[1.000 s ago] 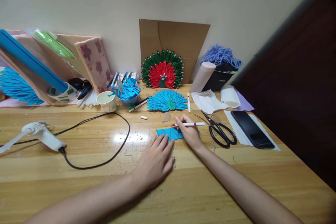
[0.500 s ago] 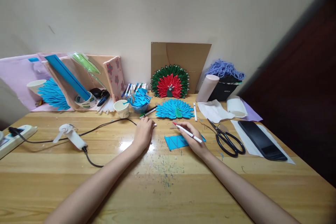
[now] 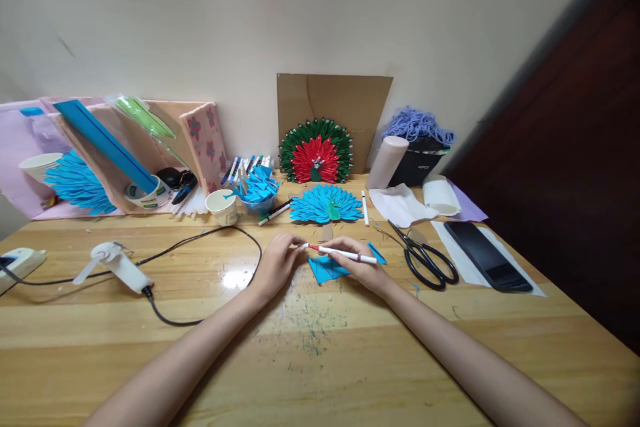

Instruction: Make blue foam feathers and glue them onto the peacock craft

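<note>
My right hand is closed around a white marker with a red tip end, held nearly level and pointing left. The fingers of my left hand pinch a small white marker cap right at the marker's tip; whether the two touch I cannot tell. Beneath my right hand lies a blue strip with slanted drawn lines, partly covered by the hand. Just behind is a blue feathered peacock craft with a green body.
Black-handled scissors and a phone lie to the right. At left are a glue gun with its cable, a paper cup and a bowl of blue pieces. A red-green peacock leans against cardboard.
Both hands have come together: the marker has turned more level and moved left, and the cap has moved to its tip. The camera view has shifted slightly.
</note>
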A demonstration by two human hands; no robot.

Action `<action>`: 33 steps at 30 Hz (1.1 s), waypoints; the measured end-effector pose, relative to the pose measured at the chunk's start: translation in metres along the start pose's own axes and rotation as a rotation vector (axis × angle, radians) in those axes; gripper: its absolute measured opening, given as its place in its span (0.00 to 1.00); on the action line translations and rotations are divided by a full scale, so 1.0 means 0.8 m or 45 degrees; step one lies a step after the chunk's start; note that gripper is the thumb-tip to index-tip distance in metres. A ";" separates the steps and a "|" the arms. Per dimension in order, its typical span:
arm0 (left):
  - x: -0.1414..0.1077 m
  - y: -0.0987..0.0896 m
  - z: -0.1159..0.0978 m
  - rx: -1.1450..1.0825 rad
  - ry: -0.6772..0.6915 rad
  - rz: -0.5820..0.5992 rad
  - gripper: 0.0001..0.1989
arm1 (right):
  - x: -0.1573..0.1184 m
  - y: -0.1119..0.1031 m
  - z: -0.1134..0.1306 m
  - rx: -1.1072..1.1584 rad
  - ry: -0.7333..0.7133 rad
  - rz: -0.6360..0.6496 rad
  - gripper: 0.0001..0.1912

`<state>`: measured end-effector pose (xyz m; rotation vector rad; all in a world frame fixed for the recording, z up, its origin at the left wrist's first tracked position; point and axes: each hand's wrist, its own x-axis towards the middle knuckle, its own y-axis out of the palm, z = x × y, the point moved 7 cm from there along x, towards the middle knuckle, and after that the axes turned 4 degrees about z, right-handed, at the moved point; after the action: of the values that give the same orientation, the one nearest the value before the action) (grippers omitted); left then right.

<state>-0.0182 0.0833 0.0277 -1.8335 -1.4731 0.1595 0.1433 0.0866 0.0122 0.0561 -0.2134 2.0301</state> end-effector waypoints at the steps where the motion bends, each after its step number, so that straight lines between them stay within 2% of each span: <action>1: 0.000 0.000 -0.002 -0.002 0.012 0.002 0.07 | 0.000 0.000 -0.001 0.009 0.006 0.007 0.14; 9: 0.000 0.003 -0.012 0.007 0.106 0.087 0.06 | 0.002 -0.013 -0.003 -0.133 0.009 -0.037 0.13; 15: 0.000 0.011 -0.017 0.024 0.144 0.180 0.09 | -0.003 -0.009 0.003 -0.145 0.008 -0.017 0.12; 19: -0.002 0.016 -0.018 0.130 0.157 0.238 0.11 | -0.006 -0.004 0.003 -0.167 0.007 -0.006 0.12; 28: -0.012 0.014 -0.024 0.261 0.222 0.289 0.11 | -0.015 0.013 0.024 -0.389 -0.186 0.053 0.10; 31: -0.010 0.011 -0.023 0.218 0.190 0.238 0.11 | -0.014 0.019 0.022 -0.356 -0.184 0.085 0.11; 33: -0.004 -0.001 -0.018 0.188 0.132 0.094 0.12 | -0.012 0.022 0.018 -0.273 -0.173 0.088 0.15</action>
<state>-0.0126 0.0735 0.0368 -1.7507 -1.2888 0.2008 0.1309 0.0681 0.0224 0.0525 -0.5238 2.0625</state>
